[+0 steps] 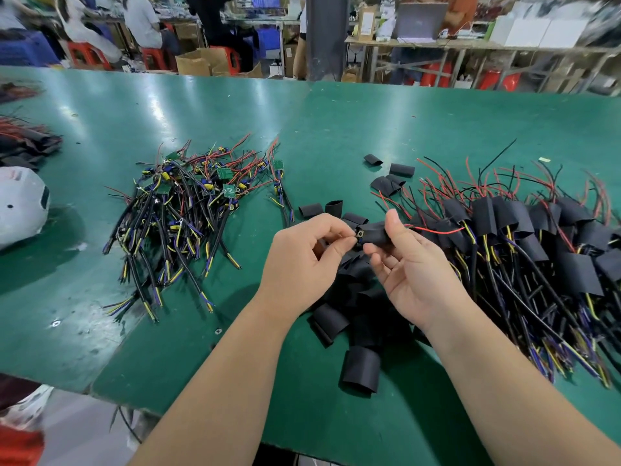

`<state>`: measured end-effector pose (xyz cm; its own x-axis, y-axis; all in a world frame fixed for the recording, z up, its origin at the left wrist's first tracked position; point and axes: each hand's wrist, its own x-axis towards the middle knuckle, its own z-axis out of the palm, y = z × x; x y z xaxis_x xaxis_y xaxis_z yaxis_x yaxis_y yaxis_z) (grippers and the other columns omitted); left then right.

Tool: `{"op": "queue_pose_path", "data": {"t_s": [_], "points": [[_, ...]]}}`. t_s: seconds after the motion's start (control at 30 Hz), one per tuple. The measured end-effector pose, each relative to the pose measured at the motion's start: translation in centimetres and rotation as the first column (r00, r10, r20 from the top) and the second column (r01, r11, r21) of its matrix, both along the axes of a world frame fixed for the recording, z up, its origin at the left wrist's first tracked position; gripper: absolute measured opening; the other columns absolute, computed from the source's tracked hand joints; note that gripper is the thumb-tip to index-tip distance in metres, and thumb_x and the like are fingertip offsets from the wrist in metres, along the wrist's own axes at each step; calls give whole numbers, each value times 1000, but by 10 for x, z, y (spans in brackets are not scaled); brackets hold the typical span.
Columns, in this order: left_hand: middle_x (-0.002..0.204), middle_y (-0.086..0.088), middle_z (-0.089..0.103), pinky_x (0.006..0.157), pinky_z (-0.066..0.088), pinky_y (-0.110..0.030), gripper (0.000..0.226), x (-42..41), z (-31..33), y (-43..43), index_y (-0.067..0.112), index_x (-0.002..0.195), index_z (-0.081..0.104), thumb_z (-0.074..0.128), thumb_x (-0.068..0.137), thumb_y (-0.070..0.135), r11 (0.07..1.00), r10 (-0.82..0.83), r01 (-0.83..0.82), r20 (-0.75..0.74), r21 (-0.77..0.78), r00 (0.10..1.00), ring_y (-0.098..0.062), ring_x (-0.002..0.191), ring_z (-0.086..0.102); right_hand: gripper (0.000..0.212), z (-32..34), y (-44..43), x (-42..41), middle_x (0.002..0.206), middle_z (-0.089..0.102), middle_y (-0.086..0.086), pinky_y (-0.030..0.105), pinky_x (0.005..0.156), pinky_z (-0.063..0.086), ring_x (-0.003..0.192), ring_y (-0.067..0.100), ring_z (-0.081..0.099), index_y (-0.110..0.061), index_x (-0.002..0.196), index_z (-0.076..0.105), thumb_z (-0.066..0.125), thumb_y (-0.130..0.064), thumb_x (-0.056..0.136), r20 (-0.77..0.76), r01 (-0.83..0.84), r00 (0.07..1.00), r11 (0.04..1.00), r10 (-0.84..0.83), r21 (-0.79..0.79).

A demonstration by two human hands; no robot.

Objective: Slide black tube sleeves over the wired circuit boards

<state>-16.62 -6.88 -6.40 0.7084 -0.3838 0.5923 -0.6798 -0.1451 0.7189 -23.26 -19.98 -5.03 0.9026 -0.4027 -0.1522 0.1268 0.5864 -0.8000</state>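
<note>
Over a glossy green bench (369,112), the left hand (304,260) pinches a wired board (361,234) by its tip as the right hand (408,267) grips a matte black sleeve (378,233) above flattened spare sleeves (361,368).

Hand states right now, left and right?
Left hand: closed, pinching the exposed end of the circuit board.
Right hand: closed, gripping the black tube sleeve.

The sleeve (378,233) hides most of its board (361,234); only an end shows. The left hand (302,260) and right hand (408,269) cover part of the sleeve pile (361,297). The right edge cuts the sleeved heap (537,250), the left edge a white object (20,203).
</note>
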Motion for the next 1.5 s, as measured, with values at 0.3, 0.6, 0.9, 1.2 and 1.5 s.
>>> {"op": "queue_pose_path", "data": {"t_s": [0.3, 0.6, 0.9, 1.2, 1.5], "points": [[65, 19, 64, 57, 39, -9, 26, 2, -2, 2, 34, 75, 57, 70, 75, 12, 998, 58, -61, -93, -23, 994, 1, 53, 53, 26, -1, 6, -3, 83, 72, 9, 19, 52, 46, 67, 20, 64, -13, 88, 67, 71, -27, 67, 49, 25, 999, 940, -9, -340], [68, -2, 69, 44, 43, -21, 25, 5, 4, 6, 26, 84, 56, 77, 73, 20, 982, -107, 40, -373, -182, 922, -16, 44, 55, 33, 14, 0, -3, 76, 64, 6, 17, 52, 49, 60, 11, 65, -11, 98, 56, 66, 6, 71, 113, 71, 991, 997, -67, -29], [64, 4, 69, 54, 51, -27, 17, 24, -4, 15, 17, 76, 61, 59, 91, 25, 954, 268, -301, -430, -9, 862, -12, 49, 60, 17, 54, -72, -15, 66, 64, 0, 16, 46, 42, 55, 12, 54, -15, 78, 72, 62, -6, 88, 269, 433, 886, 880, -377, -195], [125, -3, 55, 95, 35, -41, 36, 46, -20, 35, 25, 125, 58, 53, 91, 36, 514, 700, -569, 69, 642, 710, -28, 116, 45, 37, 43, -99, -22, 110, 69, 12, 44, 97, 47, 101, 33, 64, -13, 118, 65, 64, -16, 81, 119, 163, 779, 16, -616, -986], [100, 8, 67, 80, 28, -35, 47, 43, -16, 18, 37, 106, 70, 50, 80, 70, 498, 609, -521, 148, 694, 779, -20, 98, 60, 37, 37, -89, -22, 113, 63, 21, 33, 93, 39, 108, 36, 55, -9, 100, 73, 58, 11, 73, -21, -71, 843, -72, -538, -995]]}}
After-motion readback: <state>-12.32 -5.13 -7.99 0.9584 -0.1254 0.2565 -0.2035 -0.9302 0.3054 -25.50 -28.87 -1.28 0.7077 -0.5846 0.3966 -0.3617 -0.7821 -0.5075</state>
